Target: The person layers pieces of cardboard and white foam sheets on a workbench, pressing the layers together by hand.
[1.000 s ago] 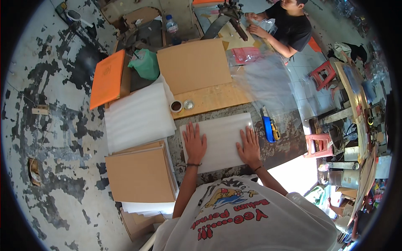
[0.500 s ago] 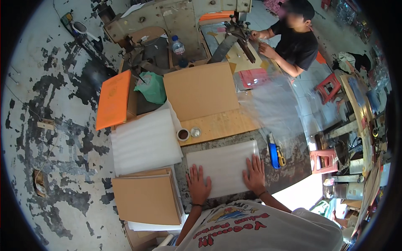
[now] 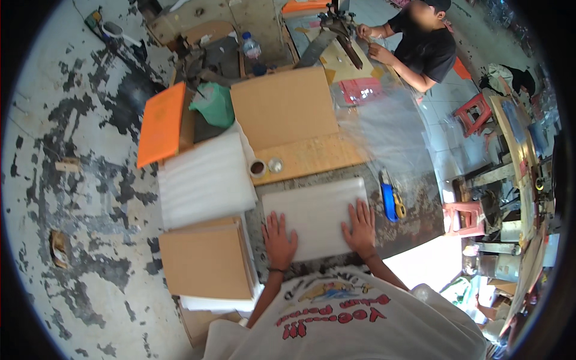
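A flat white rectangle that looks wrapped in foam sheet (image 3: 318,216) lies on the dark worktable in front of me. My left hand (image 3: 279,244) rests flat across its left edge, fingers spread and pointing away. At the right edge, my right hand (image 3: 362,231) lies likewise, palm down with the fingers stretched out. Neither hand grips anything. What is inside the foam is hidden. Just right of my right hand are a blue cutter (image 3: 389,202) and a pair of scissors with yellow handles (image 3: 400,210).
Left are foam sheets (image 3: 207,183) and stacked brown cardboard (image 3: 207,258). A cardboard panel (image 3: 285,108) and two small round containers, one a dark-filled cup (image 3: 257,168), stand beyond. An orange folder (image 3: 161,126) leans back left. Another person (image 3: 423,48) works at the far right.
The view has tilted, so the whole table sits higher in the picture. Both hands stay flat on the foam-wrapped rectangle, with the left hand's fingers slightly shifted outward.
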### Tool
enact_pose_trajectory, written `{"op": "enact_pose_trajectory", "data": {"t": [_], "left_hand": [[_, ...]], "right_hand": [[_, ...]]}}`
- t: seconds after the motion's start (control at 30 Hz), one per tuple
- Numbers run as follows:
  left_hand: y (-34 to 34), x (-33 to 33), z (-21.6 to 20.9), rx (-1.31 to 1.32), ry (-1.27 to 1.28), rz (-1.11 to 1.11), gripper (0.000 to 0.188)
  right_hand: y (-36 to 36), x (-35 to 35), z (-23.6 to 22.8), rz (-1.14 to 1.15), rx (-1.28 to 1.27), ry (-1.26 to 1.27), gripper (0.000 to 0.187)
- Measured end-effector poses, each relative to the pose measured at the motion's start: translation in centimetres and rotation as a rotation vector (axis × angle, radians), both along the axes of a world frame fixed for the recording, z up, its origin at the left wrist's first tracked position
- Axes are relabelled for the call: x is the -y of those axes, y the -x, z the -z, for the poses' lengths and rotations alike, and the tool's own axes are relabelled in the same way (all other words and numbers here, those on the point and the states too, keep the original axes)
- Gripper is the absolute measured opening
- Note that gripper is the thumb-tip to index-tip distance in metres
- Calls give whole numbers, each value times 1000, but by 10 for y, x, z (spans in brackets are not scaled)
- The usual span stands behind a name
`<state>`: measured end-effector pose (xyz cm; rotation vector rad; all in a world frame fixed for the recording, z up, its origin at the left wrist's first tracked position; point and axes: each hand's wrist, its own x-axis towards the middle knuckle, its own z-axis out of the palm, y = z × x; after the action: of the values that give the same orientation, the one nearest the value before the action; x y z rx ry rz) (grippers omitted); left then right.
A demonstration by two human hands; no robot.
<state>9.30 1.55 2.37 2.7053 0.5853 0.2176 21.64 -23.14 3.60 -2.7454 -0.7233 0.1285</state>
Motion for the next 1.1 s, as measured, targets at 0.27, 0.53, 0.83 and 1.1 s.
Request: {"op": "enact_pose_trajectory", "data": {"t": [0.27, 0.53, 0.83, 1.1], "left_hand": [[21, -13, 11, 122, 40, 43, 60], [60, 8, 21, 163, 105, -88, 60], [78, 9, 22, 28, -46, -124, 60], [79, -1, 25, 46, -1, -115, 60]], "right_hand": [[6, 8, 23, 102, 182, -304, 58], [23, 56, 26, 155, 137, -264, 57], [45, 63, 33, 77, 228, -207, 64], [34, 71, 30, 85, 129, -231, 64]]}}
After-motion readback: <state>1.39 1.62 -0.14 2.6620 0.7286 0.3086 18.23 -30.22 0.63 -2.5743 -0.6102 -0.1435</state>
